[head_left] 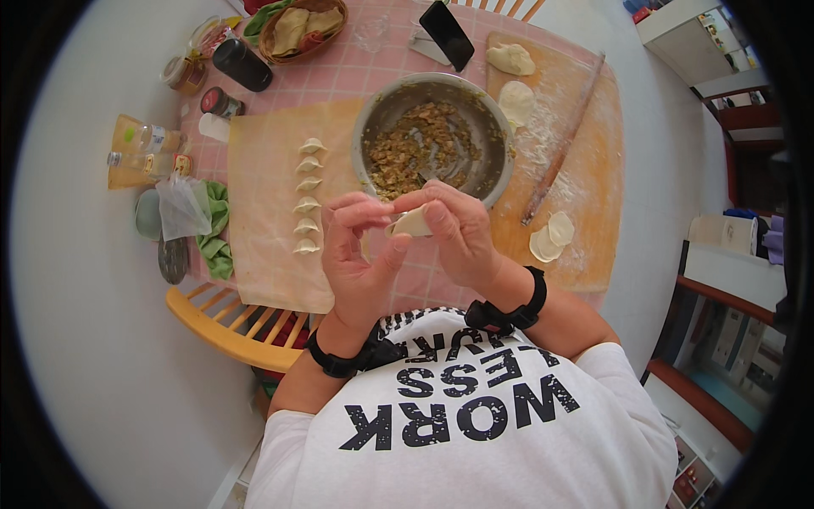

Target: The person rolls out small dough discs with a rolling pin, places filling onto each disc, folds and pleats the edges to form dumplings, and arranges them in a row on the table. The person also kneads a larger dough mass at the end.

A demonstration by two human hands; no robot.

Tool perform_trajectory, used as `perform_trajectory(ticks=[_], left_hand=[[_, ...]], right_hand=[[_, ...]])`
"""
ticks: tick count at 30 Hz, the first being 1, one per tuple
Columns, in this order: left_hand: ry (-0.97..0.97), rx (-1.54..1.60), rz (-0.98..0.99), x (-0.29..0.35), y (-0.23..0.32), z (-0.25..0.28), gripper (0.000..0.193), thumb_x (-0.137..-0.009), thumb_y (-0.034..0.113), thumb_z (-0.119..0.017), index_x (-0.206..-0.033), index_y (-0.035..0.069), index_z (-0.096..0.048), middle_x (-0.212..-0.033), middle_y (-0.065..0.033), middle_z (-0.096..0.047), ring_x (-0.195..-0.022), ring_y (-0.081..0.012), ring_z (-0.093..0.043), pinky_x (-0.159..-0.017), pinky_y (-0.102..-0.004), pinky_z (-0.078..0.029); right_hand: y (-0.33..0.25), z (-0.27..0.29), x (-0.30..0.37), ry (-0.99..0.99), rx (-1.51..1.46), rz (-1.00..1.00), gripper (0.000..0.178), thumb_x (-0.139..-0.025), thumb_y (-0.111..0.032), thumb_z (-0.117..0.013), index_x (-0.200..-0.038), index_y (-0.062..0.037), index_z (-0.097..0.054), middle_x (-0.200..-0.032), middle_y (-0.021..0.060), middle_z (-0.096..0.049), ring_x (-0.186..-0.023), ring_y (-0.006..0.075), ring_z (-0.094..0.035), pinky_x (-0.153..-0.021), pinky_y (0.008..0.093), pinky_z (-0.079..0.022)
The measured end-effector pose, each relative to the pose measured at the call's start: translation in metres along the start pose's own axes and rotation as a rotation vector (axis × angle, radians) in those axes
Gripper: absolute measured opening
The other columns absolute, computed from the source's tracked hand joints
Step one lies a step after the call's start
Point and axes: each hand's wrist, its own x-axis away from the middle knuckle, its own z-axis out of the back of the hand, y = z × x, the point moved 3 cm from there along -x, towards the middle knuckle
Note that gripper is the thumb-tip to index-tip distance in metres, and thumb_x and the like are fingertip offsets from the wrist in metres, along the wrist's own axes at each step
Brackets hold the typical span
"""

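A folded dumpling of pale dough is held up in front of my chest, near the bowl's front rim. My right hand pinches it, thumb on the near face and fingers along the top. From the other side, the curled fingers and thumb of my left hand close at its left end. Just beyond stands a steel bowl with chopped filling in it, and part of a utensil shows at its near side. To the left, several finished dumplings lie in a column on a tan sheet.
On the right, a floured wooden board carries a rolling pin, round wrappers and dough. A phone stands behind the bowl. Jars, bottles, a dark tumbler and a basket line the left and back.
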Motion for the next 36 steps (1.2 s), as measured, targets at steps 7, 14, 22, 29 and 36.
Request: perform_trajectory(ticks=[7, 14, 22, 29, 36], left_hand=[[-0.207, 0.205, 0.363, -0.008, -0.002, -0.020, 0.057, -0.101, 0.049, -0.053, -0.136, 0.003, -0.050, -0.128, -0.0127, -0.064, -0.114, -0.0165, -0.061, -0.085, -0.0236, -0.050], [-0.253, 0.238, 0.525, -0.012, 0.009, -0.019, 0.041, -0.107, 0.035, -0.039, -0.126, 0.005, -0.059, -0.121, -0.0065, -0.066, -0.098, -0.0094, -0.060, -0.077, -0.0208, -0.048], [-0.234, 0.030, 0.180, -0.005, 0.004, -0.023, 0.040, -0.104, 0.025, -0.029, -0.111, -0.002, -0.056, -0.107, -0.0128, -0.062, -0.098, -0.0190, -0.060, -0.092, -0.0323, -0.048], [-0.237, 0.196, 0.166, -0.005, -0.004, -0.016, 0.037, -0.105, 0.026, -0.033, -0.125, 0.001, -0.051, -0.119, -0.0142, -0.059, -0.111, -0.0229, -0.058, -0.102, -0.0351, -0.045], [-0.242, 0.510, 0.624, 0.029, -0.014, 0.028, 0.062, -0.096, 0.023, -0.069, -0.147, 0.004, -0.039, -0.135, -0.0092, -0.051, -0.117, -0.0168, -0.058, -0.098, -0.0335, -0.051]], right_hand=[[0.007, -0.023, 0.013, -0.017, -0.711, -0.456, 0.042, -0.110, -0.033, -0.040, -0.104, -0.0012, -0.066, -0.093, 0.0035, -0.065, -0.078, 0.0094, -0.057, -0.070, 0.0249, -0.048], [0.005, -0.032, 0.019, 0.043, -0.694, -0.477, 0.037, -0.110, -0.029, -0.044, -0.100, -0.0001, -0.065, -0.089, -0.0017, -0.061, -0.083, 0.0049, -0.058, -0.069, 0.0224, -0.052], [0.000, -0.033, 0.023, 0.032, -0.262, -0.297, 0.035, -0.109, -0.025, -0.041, -0.100, 0.0012, -0.063, -0.090, 0.0008, -0.060, -0.085, 0.0090, -0.052, -0.077, 0.0245, -0.045], [0.002, -0.035, 0.015, 0.046, -0.199, -0.214, 0.032, -0.106, -0.021, -0.044, -0.095, -0.0012, -0.066, -0.091, 0.0072, -0.059, -0.081, 0.0181, -0.054, -0.076, 0.0300, -0.045], [0.002, -0.045, 0.003, -0.133, 0.319, 0.141, 0.038, -0.103, -0.033, -0.045, -0.119, -0.0127, -0.072, -0.143, 0.0138, -0.053, -0.131, 0.0352, -0.045, -0.112, 0.0469, -0.031]])
